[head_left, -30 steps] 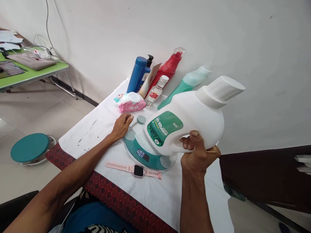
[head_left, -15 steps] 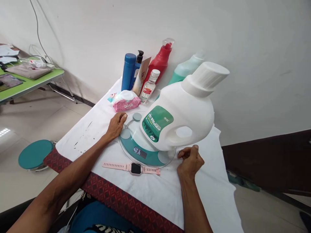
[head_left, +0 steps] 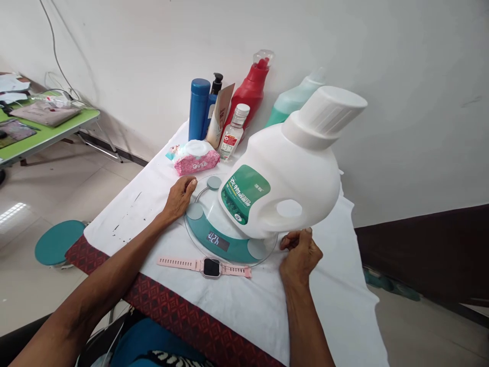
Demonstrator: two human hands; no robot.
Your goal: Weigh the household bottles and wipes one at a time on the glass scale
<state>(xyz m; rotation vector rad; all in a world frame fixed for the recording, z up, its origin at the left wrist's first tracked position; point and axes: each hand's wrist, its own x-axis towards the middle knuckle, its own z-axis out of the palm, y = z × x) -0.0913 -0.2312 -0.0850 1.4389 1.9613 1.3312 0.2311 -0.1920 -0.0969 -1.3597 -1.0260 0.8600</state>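
A large white jug (head_left: 305,173) with a green label and a ribbed white cap stands on a round glass scale (head_left: 206,232). It looks tilted to the right from this viewpoint. Digits glow on the scale's small display (head_left: 218,240), though I cannot read them surely. My left hand (head_left: 180,198) rests on the cloth at the scale's left rim, fingers curled in and nothing visible in them. By the right rim, below the jug's handle, my right hand (head_left: 300,255) is loosely closed. A pink smartwatch (head_left: 211,267) lies flat in front of the scale.
Behind the scale are a pink wipes pack (head_left: 196,164), a small clear bottle (head_left: 232,137), a beige tube (head_left: 220,114), a blue bottle (head_left: 199,109), a red bottle (head_left: 250,94) and a green bottle (head_left: 292,102) near the wall. A teal stool (head_left: 59,242) stands left.
The view has shifted slightly. The digits on the scale's display look different. Both hands and the jug keep their places relative to the scale.
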